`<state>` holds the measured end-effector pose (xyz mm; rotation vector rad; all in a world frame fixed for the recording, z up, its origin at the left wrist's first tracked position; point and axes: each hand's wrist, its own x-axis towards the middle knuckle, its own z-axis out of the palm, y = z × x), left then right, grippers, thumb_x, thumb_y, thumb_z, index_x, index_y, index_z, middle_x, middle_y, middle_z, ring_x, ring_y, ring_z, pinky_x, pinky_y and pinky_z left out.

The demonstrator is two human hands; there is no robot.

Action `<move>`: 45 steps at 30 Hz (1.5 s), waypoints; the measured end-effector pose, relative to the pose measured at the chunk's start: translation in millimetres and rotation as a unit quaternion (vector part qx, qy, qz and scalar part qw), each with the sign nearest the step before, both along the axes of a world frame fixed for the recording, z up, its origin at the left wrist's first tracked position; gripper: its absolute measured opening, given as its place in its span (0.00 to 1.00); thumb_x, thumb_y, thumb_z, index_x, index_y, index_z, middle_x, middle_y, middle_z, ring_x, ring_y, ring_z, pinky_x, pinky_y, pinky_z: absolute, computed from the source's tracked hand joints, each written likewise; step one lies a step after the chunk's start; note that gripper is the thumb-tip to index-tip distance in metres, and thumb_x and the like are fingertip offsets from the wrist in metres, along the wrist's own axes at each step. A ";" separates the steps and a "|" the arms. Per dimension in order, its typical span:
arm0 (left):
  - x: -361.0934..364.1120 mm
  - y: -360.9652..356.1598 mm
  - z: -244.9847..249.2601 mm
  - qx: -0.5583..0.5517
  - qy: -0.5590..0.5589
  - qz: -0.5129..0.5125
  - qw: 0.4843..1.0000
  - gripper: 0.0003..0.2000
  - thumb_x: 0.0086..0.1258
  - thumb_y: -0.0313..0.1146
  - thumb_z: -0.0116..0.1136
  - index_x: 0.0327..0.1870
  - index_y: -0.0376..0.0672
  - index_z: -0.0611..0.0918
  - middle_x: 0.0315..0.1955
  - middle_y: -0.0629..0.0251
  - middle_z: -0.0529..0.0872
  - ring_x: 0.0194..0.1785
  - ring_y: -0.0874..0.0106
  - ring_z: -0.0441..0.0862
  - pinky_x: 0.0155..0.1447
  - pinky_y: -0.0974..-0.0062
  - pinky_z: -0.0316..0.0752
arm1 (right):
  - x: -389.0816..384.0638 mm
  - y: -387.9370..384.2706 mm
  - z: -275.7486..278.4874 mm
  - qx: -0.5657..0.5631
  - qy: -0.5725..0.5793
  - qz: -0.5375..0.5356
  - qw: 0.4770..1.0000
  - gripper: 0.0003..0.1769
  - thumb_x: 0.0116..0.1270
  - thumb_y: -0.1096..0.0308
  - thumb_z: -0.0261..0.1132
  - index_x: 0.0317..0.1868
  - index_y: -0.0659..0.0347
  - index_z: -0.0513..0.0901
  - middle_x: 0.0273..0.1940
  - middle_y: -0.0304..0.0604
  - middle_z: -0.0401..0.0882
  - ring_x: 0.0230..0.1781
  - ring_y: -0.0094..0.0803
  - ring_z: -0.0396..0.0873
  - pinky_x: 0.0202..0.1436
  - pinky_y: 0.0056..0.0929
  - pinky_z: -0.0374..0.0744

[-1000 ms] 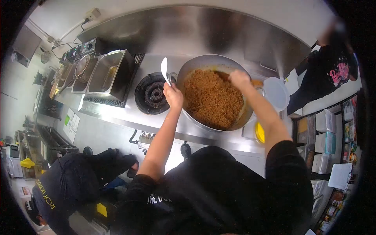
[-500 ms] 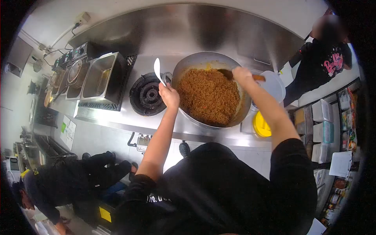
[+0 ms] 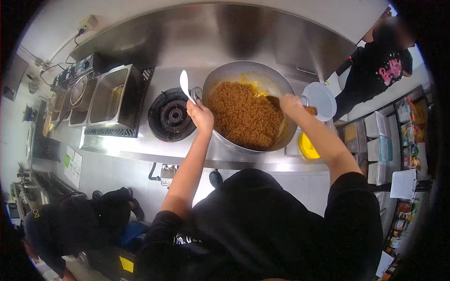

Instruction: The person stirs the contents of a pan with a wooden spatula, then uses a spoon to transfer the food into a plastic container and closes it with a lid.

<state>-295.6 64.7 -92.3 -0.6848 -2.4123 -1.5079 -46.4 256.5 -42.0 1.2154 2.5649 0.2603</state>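
A wide metal pan [image 3: 276, 77] on the counter holds a heap of brown, grainy food [image 3: 243, 114] that looks like fried rice. My right hand [image 3: 292, 105] is wrapped round the wooden handle [image 3: 311, 110] of a spatula at the pan's right side, its dark blade pushed into the edge of the food. At the left rim, my left hand [image 3: 200, 115] is closed on a white plastic spoon [image 3: 184, 84] whose bowl points up and away. Its fingers are right at the pan's loop handle [image 3: 196, 93]. Yellowish bits show on the pan's bare far wall.
Left of the pan sits a black gas burner [image 3: 171, 114], with deep steel fryer tanks [image 3: 110, 96] beyond. A clear plastic tub [image 3: 320, 100] and a yellow container [image 3: 307, 146] stand at the right. One person [image 3: 382, 65] is at far right, another [image 3: 79, 225] at lower left.
My right hand has drawn the spatula toward me along the pan's right side, and more of the pan's yellowish far wall shows. My left hand keeps its place at the rim.
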 end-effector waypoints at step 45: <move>-3.8 -2.8 0.4 -0.045 0.041 -0.040 0.997 0.16 0.69 0.27 0.49 0.57 0.34 0.70 0.43 0.45 0.78 0.48 0.47 0.74 0.52 0.55 0.67 | -41.1 28.0 51.7 0.034 -0.020 0.316 0.948 0.07 0.53 0.64 0.63 0.25 0.55 0.86 0.26 0.42 0.84 0.29 0.36 0.85 0.30 0.37 0.81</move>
